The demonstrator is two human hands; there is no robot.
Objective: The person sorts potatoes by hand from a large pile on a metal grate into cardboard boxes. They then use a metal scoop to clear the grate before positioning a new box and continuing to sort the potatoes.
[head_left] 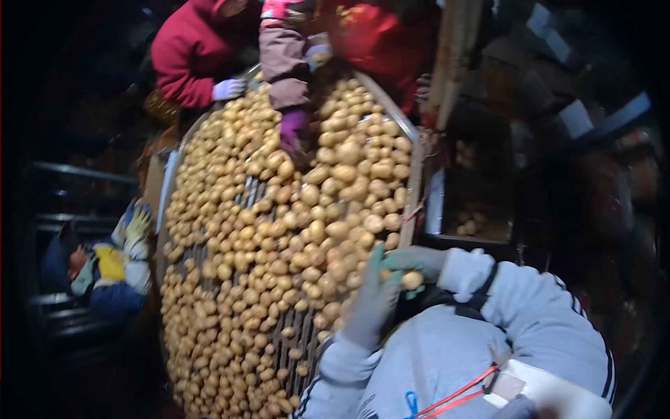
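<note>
Potatoes (279, 244) are spread thickly over a dark slatted sorting table (285, 347) in the head view. At its right edge, my left hand (371, 297), in a grey and green glove, reaches up from the bottom. Its fingers look stretched and apart, with nothing plainly held. My right hand (412, 261), gloved alike, comes in from the right, just beside the left fingertips. Its fingers look bent over a single potato (412, 281), though blur hides the exact grip. Several potatoes near both hands are smeared by motion.
Across the table, a person in a dark red top (188, 59) and a purple-gloved hand (294, 133) work among the potatoes. Another person (112, 269) stands at left. A metal rim (413, 167) edges the table; a bin (481, 237) with some potatoes sits right.
</note>
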